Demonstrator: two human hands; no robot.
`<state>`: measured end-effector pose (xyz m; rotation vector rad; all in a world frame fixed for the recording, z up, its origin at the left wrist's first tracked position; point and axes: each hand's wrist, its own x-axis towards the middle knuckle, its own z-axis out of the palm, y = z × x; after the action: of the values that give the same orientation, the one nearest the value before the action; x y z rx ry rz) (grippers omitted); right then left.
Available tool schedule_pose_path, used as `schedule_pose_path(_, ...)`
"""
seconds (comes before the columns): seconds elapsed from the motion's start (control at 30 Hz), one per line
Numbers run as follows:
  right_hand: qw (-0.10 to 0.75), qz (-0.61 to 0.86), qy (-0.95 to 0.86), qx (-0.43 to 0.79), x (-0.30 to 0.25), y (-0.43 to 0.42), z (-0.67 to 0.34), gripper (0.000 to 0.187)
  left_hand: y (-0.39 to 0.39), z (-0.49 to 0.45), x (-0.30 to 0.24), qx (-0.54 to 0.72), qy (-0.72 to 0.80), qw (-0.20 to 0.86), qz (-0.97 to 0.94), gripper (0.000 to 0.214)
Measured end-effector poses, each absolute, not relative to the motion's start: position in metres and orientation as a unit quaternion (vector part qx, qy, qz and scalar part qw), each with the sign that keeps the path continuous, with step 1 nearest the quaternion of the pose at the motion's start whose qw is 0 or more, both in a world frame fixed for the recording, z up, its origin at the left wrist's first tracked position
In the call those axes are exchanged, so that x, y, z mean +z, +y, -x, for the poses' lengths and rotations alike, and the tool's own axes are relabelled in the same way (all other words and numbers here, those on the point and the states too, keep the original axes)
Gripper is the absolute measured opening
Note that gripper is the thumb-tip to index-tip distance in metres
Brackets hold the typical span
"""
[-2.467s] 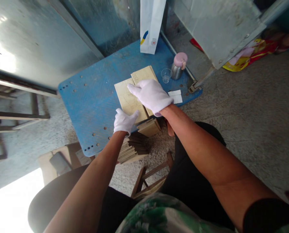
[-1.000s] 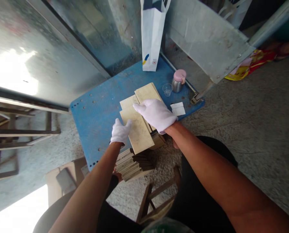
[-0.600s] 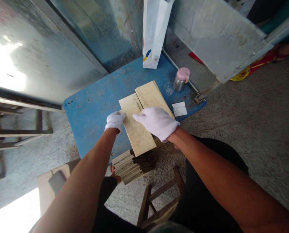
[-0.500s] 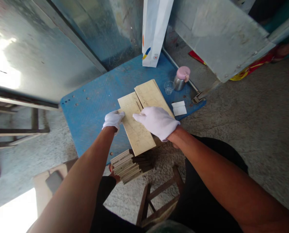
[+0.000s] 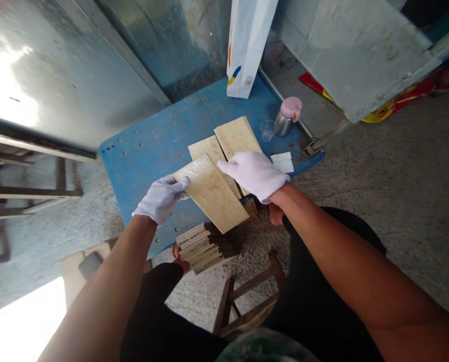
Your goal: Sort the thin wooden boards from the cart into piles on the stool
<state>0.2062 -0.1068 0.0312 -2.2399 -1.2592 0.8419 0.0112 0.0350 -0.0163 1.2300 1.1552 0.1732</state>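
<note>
My left hand [image 5: 164, 197], in a white glove, grips the upper left edge of a glossy cream rectangular tile [image 5: 215, 196], thumb on top and fingers beneath. That tile is tilted over the others. My right hand [image 5: 255, 173], also gloved, is closed, its fingertips close to the lifted tile's right edge; what they hold, if anything, is hidden. Under and beside it lie another cream tile [image 5: 204, 146] and a small stack of cream tiles [image 5: 239, 136] on the blue table [image 5: 145, 166].
Several tiles stand in a row [image 5: 200, 251] below the table's near edge, by a wooden stool [image 5: 250, 296]. A pink-lidded flask [image 5: 287, 118], a clear cup [image 5: 267, 130], a folded white paper [image 5: 283, 162] and a tall white bag [image 5: 249, 50] are on the table.
My left hand has moved left and turned, raising and tilting the top tile away from the one beneath. My right hand has shifted slightly off the top tile's face toward its right edge.
</note>
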Motion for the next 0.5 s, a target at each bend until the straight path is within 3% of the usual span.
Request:
schedule_pose_path(0.33, 0.214, 0.757, -0.495, 0.370, 0.050, -0.112, -0.202, 0.038, -0.028, -0.002, 0.043, 0.131, 0.543, 0.599, -0.574, 0.034)
schedule_pose_path(0.5, 0.171, 0.704, -0.560, 0.403, 0.052, -0.118, -0.206, 0.037, -0.047, 0.010, 0.049, 0.133, 0.555, 0.586, -0.576, 0.034)
